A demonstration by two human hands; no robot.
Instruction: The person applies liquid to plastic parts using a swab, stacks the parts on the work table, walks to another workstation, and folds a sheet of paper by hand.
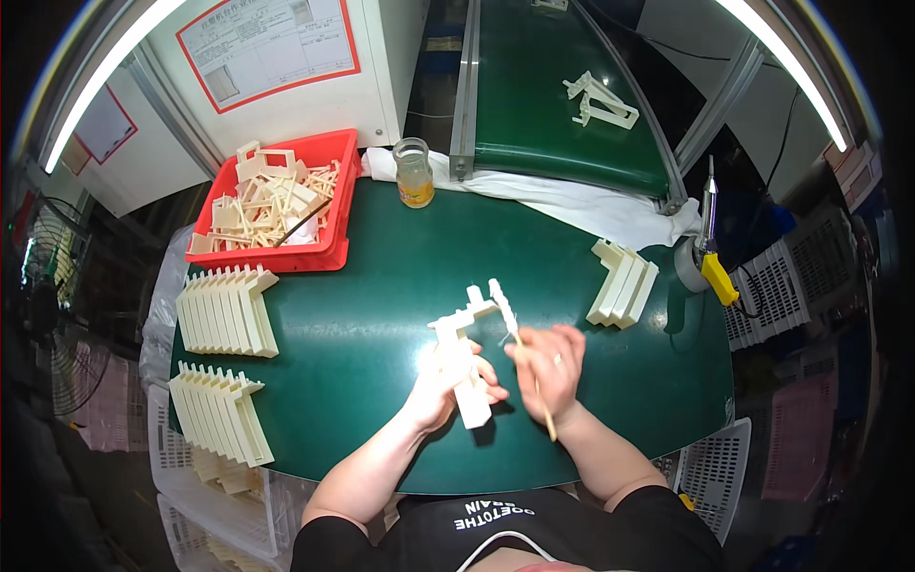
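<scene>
My left hand [437, 383] is closed around a cream-white plastic part [469, 396], an angled piece with a stepped far end. My right hand [551, 367] grips a thin wooden stick [543, 405] whose far end is wrapped in frayed white material [502, 303]. This wrapped tip lies against or just beside the part's far end; I cannot tell which. Bright glare washes out the part's middle and some of my left fingers. Similar plastic parts stand in two rows at the left, a far row [227, 313] and a near row [219, 412].
A red bin [345, 205] full of plastic pieces stands far left, beside a glass jar [414, 176] of yellowish liquid. More parts [624, 284] stand at the right, near a yellow-handled soldering iron [715, 267]. A white cloth [572, 212] borders the green conveyor [543, 133], which carries another part [602, 103].
</scene>
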